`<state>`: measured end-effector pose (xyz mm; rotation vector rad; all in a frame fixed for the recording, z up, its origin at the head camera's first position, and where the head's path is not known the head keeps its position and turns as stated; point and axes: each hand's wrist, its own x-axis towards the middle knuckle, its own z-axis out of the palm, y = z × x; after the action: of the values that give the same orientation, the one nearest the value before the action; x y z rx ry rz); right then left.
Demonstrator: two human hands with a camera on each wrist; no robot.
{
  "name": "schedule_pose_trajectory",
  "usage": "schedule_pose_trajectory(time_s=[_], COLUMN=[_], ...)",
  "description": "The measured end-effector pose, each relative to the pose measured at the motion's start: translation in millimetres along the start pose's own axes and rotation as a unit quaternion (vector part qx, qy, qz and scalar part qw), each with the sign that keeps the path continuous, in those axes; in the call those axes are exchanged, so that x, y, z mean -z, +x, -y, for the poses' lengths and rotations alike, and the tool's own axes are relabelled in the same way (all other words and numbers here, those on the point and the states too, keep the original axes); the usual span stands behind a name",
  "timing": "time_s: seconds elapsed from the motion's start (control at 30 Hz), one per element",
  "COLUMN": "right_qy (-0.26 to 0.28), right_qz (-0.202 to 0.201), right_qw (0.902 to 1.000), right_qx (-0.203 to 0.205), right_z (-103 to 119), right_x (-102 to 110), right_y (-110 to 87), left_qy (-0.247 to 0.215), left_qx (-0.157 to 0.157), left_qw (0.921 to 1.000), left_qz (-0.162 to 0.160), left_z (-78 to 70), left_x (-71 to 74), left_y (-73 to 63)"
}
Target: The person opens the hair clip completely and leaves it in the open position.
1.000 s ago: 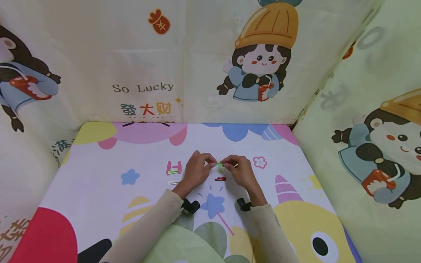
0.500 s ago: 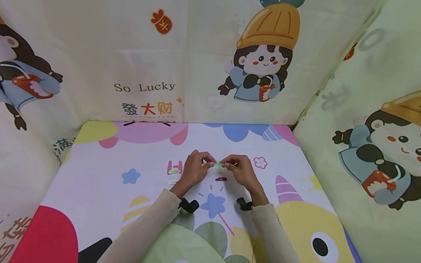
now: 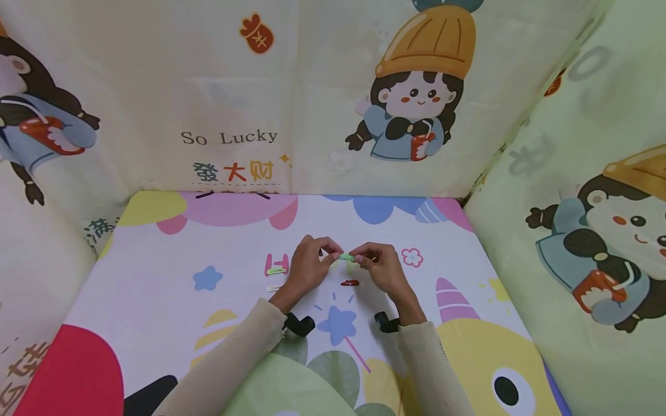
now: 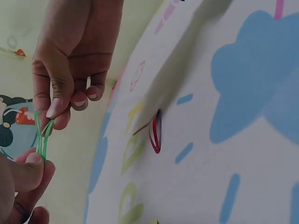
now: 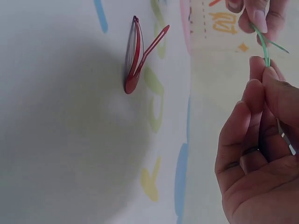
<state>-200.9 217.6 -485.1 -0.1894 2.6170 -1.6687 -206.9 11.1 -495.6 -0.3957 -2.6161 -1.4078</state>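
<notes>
Between my two hands, just above the table, is a green snap hair clip. My left hand pinches one end with thumb and finger. The other end is pinched by my right hand. In the left wrist view the green hair clip has its thin arms spread apart. One arm of the clip also juts out sideways in the right wrist view. Below the hands a red snap hair clip lies on the table, its inner tongue raised away from the frame.
Left of my left hand lie a yellow-green hair clip and a white hair clip. The table has a printed cartoon cover. Patterned cloth walls stand at its back and sides. Each wrist wears a small black camera.
Both hands have risen very slightly with the green hair clip, which stays pinched between them. The red, yellow-green and white clips lie where they were; the head view has shifted a little.
</notes>
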Motion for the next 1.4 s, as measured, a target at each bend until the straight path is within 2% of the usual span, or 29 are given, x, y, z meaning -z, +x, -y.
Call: schedule_pose_trajectory(time_s=[0.23, 0.53, 0.67, 0.83, 1.1, 1.4], right_qy=[0.036, 0.06, 0.02, -0.046, -0.101, -0.117], right_qz=[-0.007, -0.005, 0.002, 0.002, -0.021, -0.026], right_qw=[0.999, 0.9973, 0.9997, 0.9989, 0.9946, 0.9927], right_qx=[-0.027, -0.042, -0.016, 0.011, 0.008, -0.003], right_z=[-1, 2, -1, -4, -7, -6], right_x=[-1, 0, 2, 2, 0, -2], right_y=[0.7, -0.7, -1.0, -0.2, 2.8, 5.2], left_qy=[0.062, 0.119, 0.127, 0.138, 0.152, 0.176], left_qx=[-0.046, -0.079, -0.084, -0.075, -0.063, -0.058], left_qw=[0.9968, 0.9893, 0.9879, 0.9874, 0.9864, 0.9826], left_qz=[-0.022, -0.029, -0.03, -0.02, 0.0, 0.016], left_z=[3.1, 3.0, 2.9, 2.3, 0.3, 0.4], left_x=[-3.1, -4.6, -5.7, -7.6, -11.9, -14.4], left_y=[-1.5, -1.4, -0.4, 0.2, 2.4, 5.9])
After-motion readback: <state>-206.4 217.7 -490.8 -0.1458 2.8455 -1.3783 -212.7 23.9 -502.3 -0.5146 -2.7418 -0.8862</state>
